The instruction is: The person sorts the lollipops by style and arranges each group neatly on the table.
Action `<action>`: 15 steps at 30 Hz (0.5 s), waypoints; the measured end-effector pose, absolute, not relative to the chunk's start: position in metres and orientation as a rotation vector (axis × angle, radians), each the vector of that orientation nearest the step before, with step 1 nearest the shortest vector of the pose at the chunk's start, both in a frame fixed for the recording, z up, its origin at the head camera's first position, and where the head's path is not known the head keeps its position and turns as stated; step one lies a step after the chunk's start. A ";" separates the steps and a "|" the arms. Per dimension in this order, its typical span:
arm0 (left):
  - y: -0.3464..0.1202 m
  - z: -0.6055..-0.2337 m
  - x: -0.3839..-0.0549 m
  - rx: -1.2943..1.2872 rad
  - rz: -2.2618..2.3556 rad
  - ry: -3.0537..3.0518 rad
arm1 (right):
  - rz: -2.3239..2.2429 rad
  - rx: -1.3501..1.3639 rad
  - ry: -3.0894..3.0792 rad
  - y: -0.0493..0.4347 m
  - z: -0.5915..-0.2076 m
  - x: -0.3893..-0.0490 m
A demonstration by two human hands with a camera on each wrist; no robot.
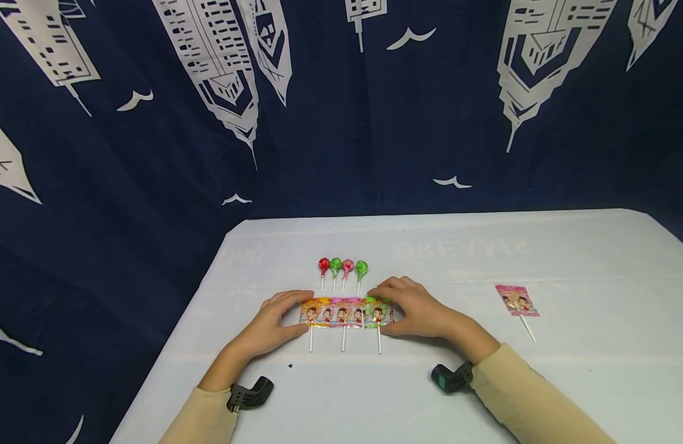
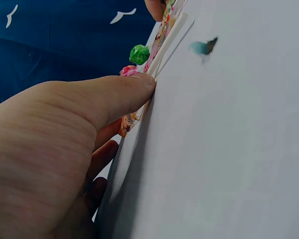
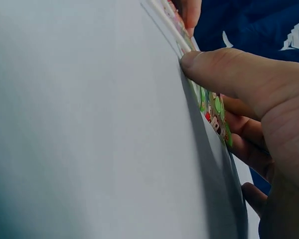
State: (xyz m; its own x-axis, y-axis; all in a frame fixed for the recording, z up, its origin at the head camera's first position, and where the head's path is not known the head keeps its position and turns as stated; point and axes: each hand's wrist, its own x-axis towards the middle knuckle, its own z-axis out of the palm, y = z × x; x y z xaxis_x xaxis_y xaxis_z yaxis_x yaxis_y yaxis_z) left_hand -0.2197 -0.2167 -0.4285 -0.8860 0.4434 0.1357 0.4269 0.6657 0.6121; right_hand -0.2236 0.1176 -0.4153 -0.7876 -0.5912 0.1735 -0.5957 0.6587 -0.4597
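Three flat-wrapped lollipops lie side by side in a row, white sticks towards me: orange (image 1: 312,313), pink (image 1: 343,313) and green (image 1: 378,311). My left hand (image 1: 270,325) holds the orange one at the row's left end, fingers at its far edge and thumb (image 2: 124,92) by the stick. At the other end my right hand (image 1: 421,311) has the green one between thumb (image 3: 214,67) and fingers. Just beyond stand out several round lollipops in a line: red (image 1: 324,264), green (image 1: 335,265), pink (image 1: 348,266) and another green (image 1: 361,268).
Off to the right on the white table (image 1: 408,401) lies another pink flat-wrapped lollipop (image 1: 517,301), its stick slanting towards me. A small dark speck (image 1: 290,365) is near my left hand. Behind the table hangs a dark blue printed curtain (image 1: 330,154).
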 end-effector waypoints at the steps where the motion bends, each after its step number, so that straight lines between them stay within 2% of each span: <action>1: -0.216 -0.428 -0.220 0.743 1.039 2.843 | 0.802 1.020 -2.846 0.118 -0.416 -0.224; 15: -0.216 -0.430 -0.220 0.744 1.032 2.857 | 0.871 1.009 -2.806 0.120 -0.423 -0.221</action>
